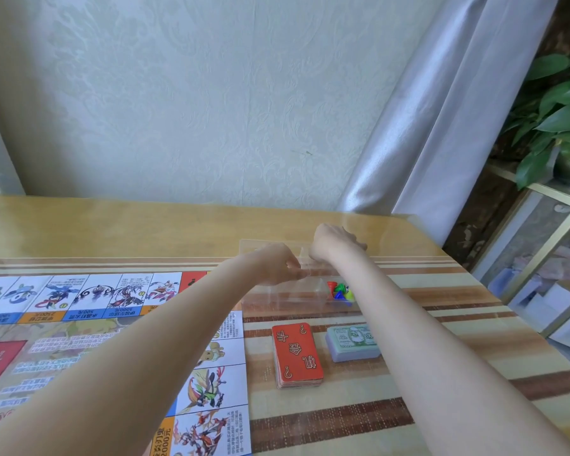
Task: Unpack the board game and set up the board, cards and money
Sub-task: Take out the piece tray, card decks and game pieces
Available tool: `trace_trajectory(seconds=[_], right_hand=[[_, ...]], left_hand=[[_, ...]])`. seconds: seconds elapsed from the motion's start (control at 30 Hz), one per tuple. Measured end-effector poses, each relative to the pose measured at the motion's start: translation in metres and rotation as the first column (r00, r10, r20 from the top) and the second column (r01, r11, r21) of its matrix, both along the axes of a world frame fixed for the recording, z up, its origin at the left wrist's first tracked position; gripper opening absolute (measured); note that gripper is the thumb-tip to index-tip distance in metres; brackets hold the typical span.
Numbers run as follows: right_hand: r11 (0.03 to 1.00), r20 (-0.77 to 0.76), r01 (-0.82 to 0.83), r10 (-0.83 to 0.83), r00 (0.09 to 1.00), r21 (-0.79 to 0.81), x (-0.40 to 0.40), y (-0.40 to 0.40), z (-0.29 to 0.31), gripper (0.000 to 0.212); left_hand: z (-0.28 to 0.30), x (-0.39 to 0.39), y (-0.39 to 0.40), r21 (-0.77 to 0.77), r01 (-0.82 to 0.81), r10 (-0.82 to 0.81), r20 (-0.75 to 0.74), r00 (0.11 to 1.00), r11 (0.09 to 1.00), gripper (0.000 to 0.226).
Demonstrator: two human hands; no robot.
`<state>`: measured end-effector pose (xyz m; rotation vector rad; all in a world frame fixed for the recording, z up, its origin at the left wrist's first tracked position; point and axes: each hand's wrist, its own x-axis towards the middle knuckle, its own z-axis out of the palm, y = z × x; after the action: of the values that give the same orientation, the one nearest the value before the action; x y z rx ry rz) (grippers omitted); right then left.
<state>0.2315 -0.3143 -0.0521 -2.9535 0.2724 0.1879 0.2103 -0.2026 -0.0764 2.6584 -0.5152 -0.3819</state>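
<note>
Near the far right corner of the table [441,340] we see a clear plastic box [287,292] holding small red, green, blue and yellow game pieces [340,288] at its right end; our left hand [277,263] pinches its transparent upper part with curled fingers, and our right hand [333,243] curls over its far edge. Nearer us lie a red card deck [297,353] with white characters and question marks, beside it a green money stack [352,342] printed "2000", while the board [79,340] covers the table's left side, showing "3000元" and "500元".
</note>
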Motion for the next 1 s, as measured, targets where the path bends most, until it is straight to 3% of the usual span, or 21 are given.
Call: trace_trajectory(seconds=[0.13,0.33,0.37,0.43,0.57,0.67,0.73,0.87,1.0], right_hand=[[0.996,-0.029,-0.047,0.049,0.998,0.076,0.003,0.0,-0.004,0.017],[0.981,-0.111,-0.194,0.193,0.975,0.008,0.003,-0.008,0.012,0.016],[0.975,-0.124,-0.222,0.223,0.967,0.024,0.003,-0.012,0.014,0.01],[0.961,-0.115,-0.248,0.262,0.958,0.124,0.002,-0.024,0.015,0.016],[0.907,0.068,-0.29,0.283,0.957,0.306,-0.008,-0.039,0.008,0.013],[0.863,0.226,-0.265,0.181,0.957,0.43,-0.015,-0.053,0.018,0.017],[0.864,0.172,-0.239,0.18,0.969,0.443,-0.023,-0.072,0.033,0.018],[0.903,-0.115,-0.226,0.285,0.952,0.367,-0.054,-0.111,0.051,0.018],[0.932,-0.304,-0.137,0.245,0.921,0.335,-0.08,-0.136,0.038,0.017]], left_hand=[[0.002,0.001,-0.001,0.034,0.001,-0.001,-0.01,1.0,0.999,0.043],[0.005,-0.001,-0.001,0.014,-0.033,0.033,-0.03,0.999,0.999,0.044],[0.006,-0.001,-0.002,0.015,-0.037,0.037,-0.032,0.999,0.999,0.045],[0.007,-0.001,-0.002,0.024,-0.046,0.047,-0.041,0.998,0.999,0.044],[0.011,0.001,-0.004,0.06,-0.05,0.05,-0.014,0.999,0.997,0.039],[0.011,-0.004,-0.01,0.103,-0.05,0.047,0.03,0.998,0.993,0.039],[0.01,-0.01,-0.013,0.099,-0.056,0.048,0.075,0.996,0.994,0.036],[0.01,-0.022,-0.016,-0.107,-0.148,0.169,0.227,0.959,0.983,0.028],[0.018,-0.033,-0.021,-0.229,-0.167,0.237,0.323,0.916,0.959,0.026]])
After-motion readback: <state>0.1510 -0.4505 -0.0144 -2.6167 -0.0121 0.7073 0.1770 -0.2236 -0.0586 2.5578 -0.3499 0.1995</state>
